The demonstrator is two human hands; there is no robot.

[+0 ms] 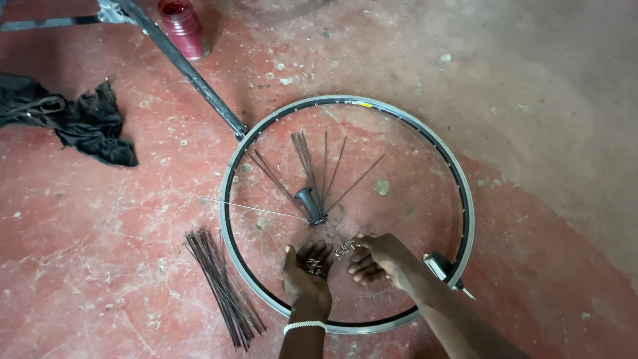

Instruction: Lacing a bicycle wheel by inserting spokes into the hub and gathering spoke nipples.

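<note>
Small metal spoke nipples (314, 266) lie in the cupped, open left hand (306, 272), inside the rim (229, 173) near its near edge. The right hand (375, 258) pinches more (344, 250); tilting might scatter them among floor grit.

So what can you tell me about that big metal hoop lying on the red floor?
The round silver-and-black metal wheel rim lies flat on the worn red floor. It has no tyre. A small dark hub sits inside with thin spokes fanning out, unattached to it. A dark bar meets its upper-left edge; both forearms cross its near edge.
</note>
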